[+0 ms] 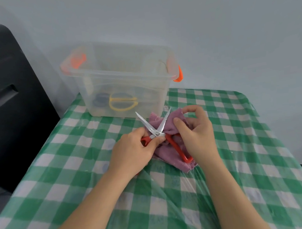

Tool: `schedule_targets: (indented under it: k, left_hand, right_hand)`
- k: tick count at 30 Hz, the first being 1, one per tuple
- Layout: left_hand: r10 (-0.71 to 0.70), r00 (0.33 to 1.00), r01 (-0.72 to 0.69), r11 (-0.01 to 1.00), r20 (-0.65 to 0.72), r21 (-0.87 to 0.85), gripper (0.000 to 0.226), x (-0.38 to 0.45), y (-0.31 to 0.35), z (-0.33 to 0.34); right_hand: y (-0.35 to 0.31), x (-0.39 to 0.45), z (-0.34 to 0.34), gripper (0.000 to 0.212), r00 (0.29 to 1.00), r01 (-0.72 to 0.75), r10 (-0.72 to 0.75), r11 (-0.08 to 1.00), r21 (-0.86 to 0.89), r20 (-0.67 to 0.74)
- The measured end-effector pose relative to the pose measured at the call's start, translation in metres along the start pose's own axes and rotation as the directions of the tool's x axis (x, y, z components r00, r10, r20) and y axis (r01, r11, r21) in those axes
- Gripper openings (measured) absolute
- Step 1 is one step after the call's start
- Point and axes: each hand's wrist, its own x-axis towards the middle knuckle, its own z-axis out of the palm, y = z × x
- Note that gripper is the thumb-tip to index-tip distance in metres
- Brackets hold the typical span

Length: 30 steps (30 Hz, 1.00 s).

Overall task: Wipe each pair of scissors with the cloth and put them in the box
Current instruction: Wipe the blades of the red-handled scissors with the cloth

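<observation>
One green-checked tablecloth (215, 190), grey wall (212, 28)

Green-checked table (79, 174) carries a clear box (126, 83) and purple cloth (168, 158)

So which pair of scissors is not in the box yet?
The red-handled scissors, blades spread open, gripped by the left hand over the purple cloth. The yellow-handled and dark-handled pairs lie inside the box.
</observation>
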Motion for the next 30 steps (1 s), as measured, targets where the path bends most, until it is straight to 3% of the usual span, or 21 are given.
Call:
schedule_targets:
  k: [4, 6, 11, 15, 18, 20, 22, 25, 30]
  left_hand:
    - [0.002, 1.0, -0.002, 1.0, -0.004, -0.002, 0.036, 0.002, 0.0, 0.0]
    - [0.006, 1.0, -0.006, 1.0, -0.009, -0.007, 0.037, 0.001, 0.0, 0.0]
    - [-0.018, 1.0, 0.018, 1.0, -0.008, 0.001, 0.039, -0.001, 0.001, 0.0]
    - [-0.014, 1.0, 0.014, 1.0, -0.009, -0.007, 0.037, -0.002, 0.002, 0.0]
    - [0.002, 1.0, -0.002, 1.0, 0.008, 0.005, 0.036, -0.002, 0.003, -0.003]
    - [0.002, 1.0, -0.002, 1.0, 0.0, -0.001, 0.034, -0.001, 0.003, -0.003]
    - [-0.001, 1.0, 0.001, 1.0, 0.001, 0.007, 0.032, -0.001, 0.004, -0.003]
    - [-0.006, 1.0, 0.006, 0.999, 0.013, 0.031, 0.029, -0.002, 0.004, -0.003]
    - [-0.034, 0.999, 0.033, 0.999, 0.011, 0.035, 0.03, -0.002, 0.007, 0.0]
  right_hand:
    - [0.004, -0.001, -0.002, 0.039, 0.981, 0.192, -0.182, 0.956, -0.222, 0.068]
    - [0.005, -0.001, -0.002, 0.032, 0.979, 0.204, -0.193, 0.935, -0.29, 0.064]
    - [0.002, -0.001, -0.009, 0.028, 0.988, 0.134, -0.111, 0.961, -0.242, 0.107]
    - [0.011, 0.003, -0.008, 0.01, 0.985, 0.168, -0.167, 0.876, -0.451, 0.043]
    - [0.015, 0.005, -0.006, 0.009, 0.958, 0.233, -0.286, 0.81, -0.539, -0.016]
    - [0.014, 0.006, -0.006, 0.015, 0.959, 0.248, -0.285, 0.823, -0.512, 0.006]
    - [0.012, 0.003, -0.004, 0.021, 0.98, 0.196, -0.191, 0.879, -0.435, 0.056]
    - [0.005, -0.002, -0.002, 0.018, 0.987, 0.117, -0.092, 0.973, -0.199, 0.135]
    - [0.001, -0.001, -0.006, 0.014, 0.965, 0.05, -0.034, 0.997, -0.056, 0.258]
